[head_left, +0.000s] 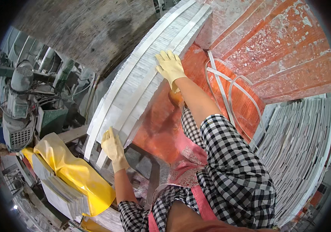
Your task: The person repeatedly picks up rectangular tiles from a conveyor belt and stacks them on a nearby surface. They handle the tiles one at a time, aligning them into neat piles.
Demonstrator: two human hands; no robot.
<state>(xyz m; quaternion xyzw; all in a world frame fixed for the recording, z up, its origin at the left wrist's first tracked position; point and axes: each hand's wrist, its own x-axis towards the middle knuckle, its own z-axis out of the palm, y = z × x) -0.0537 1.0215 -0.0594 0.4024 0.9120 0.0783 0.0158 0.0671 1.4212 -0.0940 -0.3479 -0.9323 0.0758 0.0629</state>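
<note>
A long row of thin white-grey stone tiles [142, 77] stands on edge, running from near me up to the top of the view. My left hand [113, 149], in a yellow glove, presses flat against the near end of the row. My right hand [170, 67], also gloved in yellow, lies flat on the top edges of the tiles further along the row. Neither hand closes around a tile. My sleeves are black-and-white check.
An orange-red metal frame [281, 50] rises on the right, with loose white strapping bands [227, 92] hanging on it. More stacked tiles [301, 147] fill the right. A yellow-wrapped tile bundle [69, 174] lies at lower left, below a grey motor [16, 104].
</note>
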